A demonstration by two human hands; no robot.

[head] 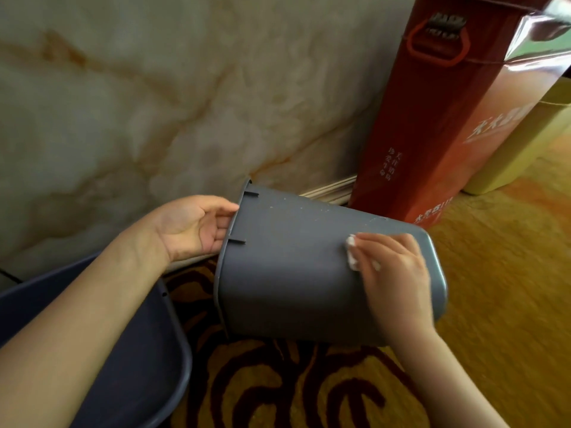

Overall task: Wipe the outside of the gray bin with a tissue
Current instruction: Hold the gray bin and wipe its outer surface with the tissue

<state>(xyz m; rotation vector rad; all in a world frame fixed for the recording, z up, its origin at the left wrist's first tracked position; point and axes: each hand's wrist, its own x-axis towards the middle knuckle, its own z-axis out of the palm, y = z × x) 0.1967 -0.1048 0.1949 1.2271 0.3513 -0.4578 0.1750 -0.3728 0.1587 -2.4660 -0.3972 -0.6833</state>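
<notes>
While the bin (293, 267) lies tipped on its side above the carpet (494, 304), its open mouth faces the left hand (193, 228) and its base points away past the right hand (394, 276); the left fingers are curled over the rim, fingertips hidden inside the mouth, thumb along the outer edge, so the hand has hold of the bin there; two short ribs on the wall sit just beside those fingers; the right hand is laid flat on the upper wall near the base, fingers almost straight and close together, pressing a small white tissue (351, 253) against the plastic; only a crumpled edge of it shows beyond the fingertips, and a sliver shows between two fingers; pale specks dot the wall ahead of the right fingertips, toward the rim; under the left forearm sits a second, darker tub (148, 350), apart from the bin; beyond the right knuckles a tall red box (432, 134) stands against the marbled wall (139, 103), with a yellow container (525, 149) just beside it; whether the bin touches the red box I cannot tell.
</notes>
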